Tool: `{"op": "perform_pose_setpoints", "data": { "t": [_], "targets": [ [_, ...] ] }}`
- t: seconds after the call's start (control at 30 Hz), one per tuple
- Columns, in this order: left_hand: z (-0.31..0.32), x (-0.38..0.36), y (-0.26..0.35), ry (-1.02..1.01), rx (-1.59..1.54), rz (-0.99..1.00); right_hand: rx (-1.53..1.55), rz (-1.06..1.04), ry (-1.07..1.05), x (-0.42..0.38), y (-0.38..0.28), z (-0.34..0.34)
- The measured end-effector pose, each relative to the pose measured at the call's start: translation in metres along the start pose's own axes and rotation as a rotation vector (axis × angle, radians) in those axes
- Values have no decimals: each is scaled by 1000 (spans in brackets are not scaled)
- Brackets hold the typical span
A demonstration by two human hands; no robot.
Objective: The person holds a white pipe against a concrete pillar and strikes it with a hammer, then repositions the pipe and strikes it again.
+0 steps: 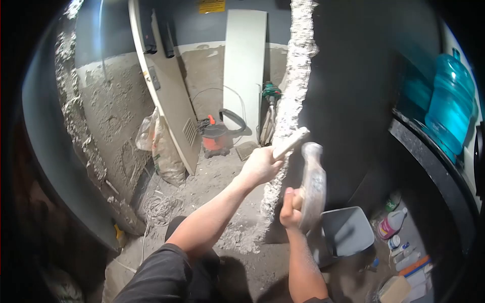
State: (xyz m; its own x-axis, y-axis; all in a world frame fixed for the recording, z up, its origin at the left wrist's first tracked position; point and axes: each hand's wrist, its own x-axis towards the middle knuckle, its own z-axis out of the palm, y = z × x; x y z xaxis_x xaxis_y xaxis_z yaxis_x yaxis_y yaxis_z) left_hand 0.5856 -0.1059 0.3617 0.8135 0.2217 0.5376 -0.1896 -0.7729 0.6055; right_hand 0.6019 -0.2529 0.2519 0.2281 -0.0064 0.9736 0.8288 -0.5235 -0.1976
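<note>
My left hand [259,167] is wrapped round a pale, dusty chisel [292,143], whose thick end sticks out up and to the right. The chisel lies across the rough, broken edge of a wall [298,65]; its other end is hidden by my fist. Lower and to the right, my right hand [290,211] grips a hammer [314,187] by its short visible handle. The hammer's worn, dusty head is slightly blurred and stands apart from the chisel's end, just right of it.
Rubble and dust cover the floor [202,189]. Behind stand a leaning door [169,96], a white panel [246,65], a filled sack [167,156], a red vacuum cleaner [214,139] and a green tool [271,91]. At right are a grey bin [348,230], bottles [391,223] and a blue water jug [449,103].
</note>
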Motion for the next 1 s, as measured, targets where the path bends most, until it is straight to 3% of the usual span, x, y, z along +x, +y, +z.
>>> {"op": "perform_pose_setpoints", "data": {
  "t": [0.03, 0.1, 0.13, 0.23, 0.27, 0.3, 0.37, 0.47, 0.5, 0.6, 0.73, 0.97, 1.0],
  "targets": [
    [1, 0, -1, -4, -16, -2, 419, 301, -129, 8, -4, -9],
    [5, -1, -2, 21, -17, -27, 658, 240, -36, 16, -6, -12],
    [6, -2, 0, 22, -31, -37, 681, 317, -59, 17, -9, -17],
    [6, -2, 1, 21, -28, -27, 346, 222, -16, 1, 16, 15],
    [6, -1, 0, 31, -12, -15, 346, 517, -79, -1, 9, 9],
    [5, -1, -2, 33, -13, -15, 384, 737, -278, 1, 9, -4],
    [3, -1, -8, 56, 0, -17, 314, 421, 67, -3, 12, 9],
    [7, 1, -16, 40, -22, -35, 460, 506, -130, -17, 23, 5],
    [6, 2, -19, 24, -22, -32, 467, 430, -17, -19, 24, 10],
    [7, -1, -19, 61, -6, 23, 622, 433, -69, 0, 6, -6],
    [12, 2, -26, 92, 21, 85, 540, 348, -104, -7, 12, 1],
    [15, 16, -41, 47, -152, 65, 634, 425, -83, -1, 2, 2],
    [16, 16, -41, 44, -151, 68, 504, 270, -47, 1, 4, 3]
  ]
}}
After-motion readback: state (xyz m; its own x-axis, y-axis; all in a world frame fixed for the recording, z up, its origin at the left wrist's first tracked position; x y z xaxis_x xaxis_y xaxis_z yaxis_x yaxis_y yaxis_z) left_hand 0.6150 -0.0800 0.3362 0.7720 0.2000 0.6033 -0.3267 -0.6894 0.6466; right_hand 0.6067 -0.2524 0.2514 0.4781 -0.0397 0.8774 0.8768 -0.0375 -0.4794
